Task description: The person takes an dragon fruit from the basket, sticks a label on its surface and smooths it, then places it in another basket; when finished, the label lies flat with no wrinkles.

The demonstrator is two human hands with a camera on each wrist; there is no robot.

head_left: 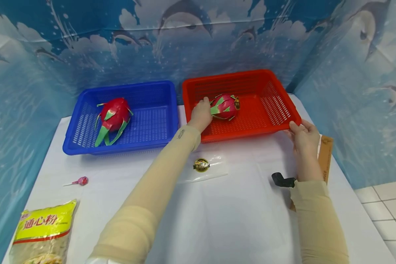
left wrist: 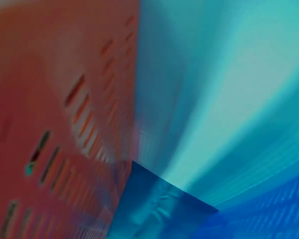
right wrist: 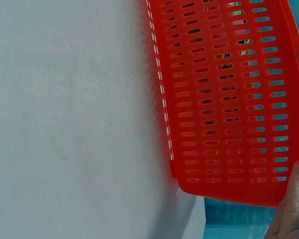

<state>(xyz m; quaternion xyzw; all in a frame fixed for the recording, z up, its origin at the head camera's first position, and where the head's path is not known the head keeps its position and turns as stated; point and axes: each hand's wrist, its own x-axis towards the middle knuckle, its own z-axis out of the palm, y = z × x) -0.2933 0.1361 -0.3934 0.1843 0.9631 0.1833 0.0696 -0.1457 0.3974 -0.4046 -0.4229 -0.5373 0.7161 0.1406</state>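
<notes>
The red basket stands at the back right, with a dragon fruit inside. My left hand is at its front-left corner, fingers curled over the rim beside the fruit; the fingertips are hidden. In the left wrist view, the red basket's wall fills the left side. My right hand grips the front-right corner, thumb on top of the rim. The right wrist view shows fingers against the red basket.
A blue basket holding another dragon fruit is at the back left. A lollipop and yellow-topped bag lie at left. Clear plastic lies in front of the red basket. A black pipe-shaped object and brown strip are by my right arm.
</notes>
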